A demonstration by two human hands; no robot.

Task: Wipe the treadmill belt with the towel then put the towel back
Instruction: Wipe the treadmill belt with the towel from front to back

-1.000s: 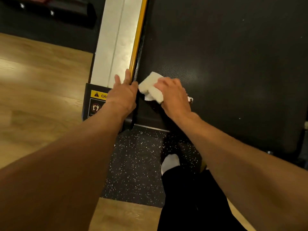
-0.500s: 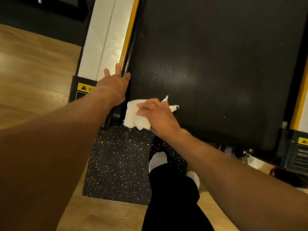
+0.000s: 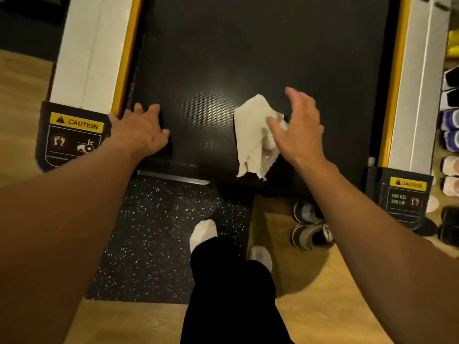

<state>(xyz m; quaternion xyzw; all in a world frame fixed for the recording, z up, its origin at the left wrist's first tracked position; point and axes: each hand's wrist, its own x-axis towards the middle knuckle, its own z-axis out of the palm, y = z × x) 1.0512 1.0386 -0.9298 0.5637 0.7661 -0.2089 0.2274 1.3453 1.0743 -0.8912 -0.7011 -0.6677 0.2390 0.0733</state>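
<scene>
towel point(image 3: 250, 135) white | belt point(image 3: 248, 58) black, dotted | mat point(image 3: 149, 232) black, white-speckled

The floor point(image 3: 310, 306) is light brown wood. A black mat point(image 3: 154, 232) with tiny white dots lies on it. Two grey and white shoes point(image 3: 309, 227) sit side by side on the wood, near the mat. More shoes point(image 3: 450, 135) stand in a row along the right side. The light is warm and yellow.
</scene>
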